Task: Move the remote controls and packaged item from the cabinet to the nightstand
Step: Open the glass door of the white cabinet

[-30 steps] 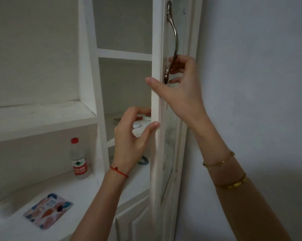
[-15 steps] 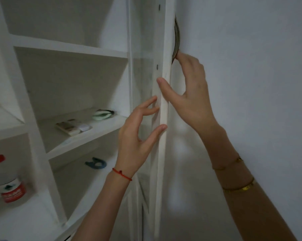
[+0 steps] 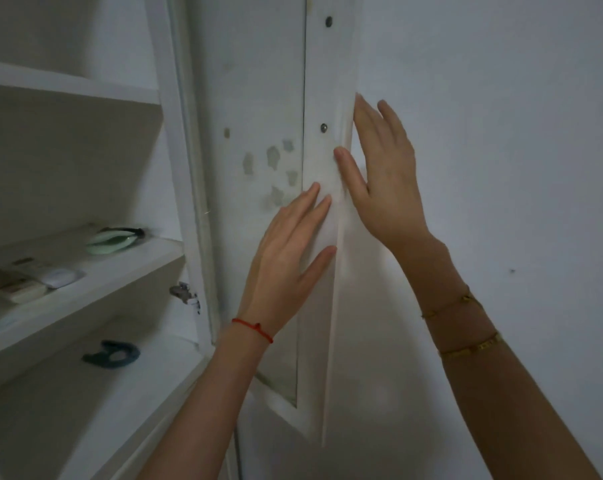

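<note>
The white cabinet door (image 3: 322, 81) stands swung wide open toward the right wall. My left hand (image 3: 286, 258) lies flat on its inner face, fingers spread. At the door's outer edge my right hand (image 3: 383, 181) rests with the thumb on the inner face and the fingers behind the edge. On the middle shelf (image 3: 120, 271) at the left lie two pale remote controls (image 3: 16, 282) side by side, a small white packaged item (image 3: 59, 276) beside them, and a light green object (image 3: 111, 240) further back. Neither hand holds anything.
A dark teal clip-like object (image 3: 113, 353) lies on the lower shelf (image 3: 68, 403). A metal hinge (image 3: 185, 294) sits on the cabinet's frame. A bare white wall (image 3: 501, 133) closes the right side, right behind the open door.
The door has swung further open toward the wall. My right hand left the handle and now rests at the door's edge. My left hand flattened onto the door's inner face. The view shifted right.
</note>
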### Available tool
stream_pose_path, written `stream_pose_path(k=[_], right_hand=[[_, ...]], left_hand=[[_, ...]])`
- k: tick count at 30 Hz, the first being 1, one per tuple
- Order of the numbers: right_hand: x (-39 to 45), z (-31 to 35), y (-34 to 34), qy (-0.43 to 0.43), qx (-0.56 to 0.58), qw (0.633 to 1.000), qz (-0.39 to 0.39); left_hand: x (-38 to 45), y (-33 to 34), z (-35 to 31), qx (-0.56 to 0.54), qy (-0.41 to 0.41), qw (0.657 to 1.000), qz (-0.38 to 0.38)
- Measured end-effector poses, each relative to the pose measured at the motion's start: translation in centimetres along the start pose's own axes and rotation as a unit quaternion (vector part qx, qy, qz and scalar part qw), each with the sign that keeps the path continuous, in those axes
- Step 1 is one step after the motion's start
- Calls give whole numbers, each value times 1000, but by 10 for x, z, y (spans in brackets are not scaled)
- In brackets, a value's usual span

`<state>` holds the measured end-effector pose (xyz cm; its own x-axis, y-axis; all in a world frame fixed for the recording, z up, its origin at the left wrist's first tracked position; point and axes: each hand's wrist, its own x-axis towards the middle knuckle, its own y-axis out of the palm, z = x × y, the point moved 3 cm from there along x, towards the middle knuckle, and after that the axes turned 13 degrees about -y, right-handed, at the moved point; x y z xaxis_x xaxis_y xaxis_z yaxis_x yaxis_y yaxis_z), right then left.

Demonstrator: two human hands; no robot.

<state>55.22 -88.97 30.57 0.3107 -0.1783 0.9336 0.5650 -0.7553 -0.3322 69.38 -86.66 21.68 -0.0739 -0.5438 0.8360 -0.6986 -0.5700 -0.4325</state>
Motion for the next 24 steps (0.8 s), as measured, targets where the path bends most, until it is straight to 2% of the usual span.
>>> stream_pose_path(k=[15, 24], right_hand=[[3, -96, 44, -16, -32, 999, 33], [1, -97, 48, -32, 21, 999, -37]], left_hand=[[44, 88, 23, 92, -9, 996, 16], [41, 88, 22, 128, 4, 992, -2]])
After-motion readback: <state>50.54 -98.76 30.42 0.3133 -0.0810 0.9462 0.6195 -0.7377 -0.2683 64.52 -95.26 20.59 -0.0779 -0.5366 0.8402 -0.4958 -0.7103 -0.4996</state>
